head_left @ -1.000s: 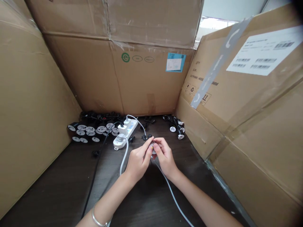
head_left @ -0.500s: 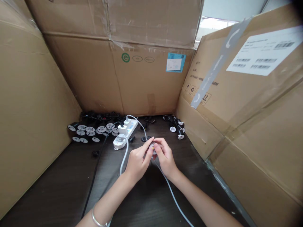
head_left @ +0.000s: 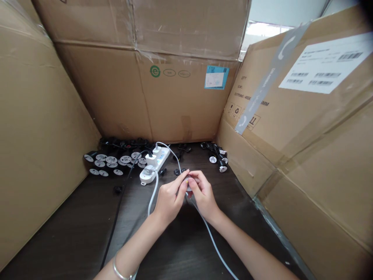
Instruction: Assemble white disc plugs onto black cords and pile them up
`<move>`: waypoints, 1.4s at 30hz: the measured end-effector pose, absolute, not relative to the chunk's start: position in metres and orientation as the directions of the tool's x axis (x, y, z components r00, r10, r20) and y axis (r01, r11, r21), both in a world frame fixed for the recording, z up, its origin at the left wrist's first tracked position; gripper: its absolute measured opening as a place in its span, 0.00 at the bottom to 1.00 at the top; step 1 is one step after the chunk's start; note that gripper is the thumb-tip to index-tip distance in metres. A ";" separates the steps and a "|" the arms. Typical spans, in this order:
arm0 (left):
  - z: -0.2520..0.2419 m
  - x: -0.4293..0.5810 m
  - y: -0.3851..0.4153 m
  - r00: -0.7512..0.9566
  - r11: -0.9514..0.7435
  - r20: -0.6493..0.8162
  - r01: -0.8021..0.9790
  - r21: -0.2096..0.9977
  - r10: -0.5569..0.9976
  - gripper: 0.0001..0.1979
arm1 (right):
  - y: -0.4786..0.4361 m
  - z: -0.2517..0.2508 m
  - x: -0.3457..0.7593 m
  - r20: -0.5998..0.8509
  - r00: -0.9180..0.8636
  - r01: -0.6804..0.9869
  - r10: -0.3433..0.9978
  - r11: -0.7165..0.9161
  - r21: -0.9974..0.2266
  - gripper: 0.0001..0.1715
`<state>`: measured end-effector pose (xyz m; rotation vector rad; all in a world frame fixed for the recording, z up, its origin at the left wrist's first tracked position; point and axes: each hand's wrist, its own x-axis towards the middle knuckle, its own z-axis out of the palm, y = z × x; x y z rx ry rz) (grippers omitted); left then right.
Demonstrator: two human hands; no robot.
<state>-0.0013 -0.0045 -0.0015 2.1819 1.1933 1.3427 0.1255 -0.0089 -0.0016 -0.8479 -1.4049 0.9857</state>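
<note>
My left hand (head_left: 169, 196) and my right hand (head_left: 202, 192) meet over the dark table (head_left: 72, 229), fingers pinched together on a small round device (head_left: 189, 181) that is mostly hidden between them. A light grey cable (head_left: 214, 243) runs from the device back toward me under my right wrist. Just beyond my hands lies a white power strip (head_left: 154, 163) with white chargers plugged in, and a thin white cable (head_left: 175, 155) loops from it toward my fingers.
Several small round black-and-white devices (head_left: 107, 161) lie in rows at the back left, with a few more (head_left: 218, 159) at the back right. Large cardboard boxes (head_left: 175, 97) wall in the table on the left, back and right. A black cable (head_left: 116, 214) crosses the table.
My hands have barely shifted; the fingers keep working on the small device in the same spot.
</note>
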 end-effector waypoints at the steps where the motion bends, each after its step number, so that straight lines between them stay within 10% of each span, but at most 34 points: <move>1: -0.001 -0.001 -0.004 0.214 -0.602 0.583 0.490 0.630 0.784 0.18 | -0.009 -0.001 0.125 0.384 -0.074 -0.054 0.920 0.381 -0.923 0.13; 22: 0.003 0.000 -0.003 0.250 -0.534 0.474 0.465 0.706 0.844 0.19 | -0.008 -0.003 0.128 0.431 -0.021 0.059 0.902 0.432 -0.900 0.11; 30: 0.004 -0.001 -0.004 0.185 -0.470 0.437 0.455 0.756 0.881 0.19 | -0.008 0.003 0.132 0.634 -0.111 0.304 0.765 0.633 -0.712 0.18; 42: 0.078 -0.104 0.032 -0.367 -0.371 0.682 0.630 0.683 0.632 0.21 | -0.006 -0.006 0.130 0.674 -0.094 0.357 0.733 0.657 -0.664 0.19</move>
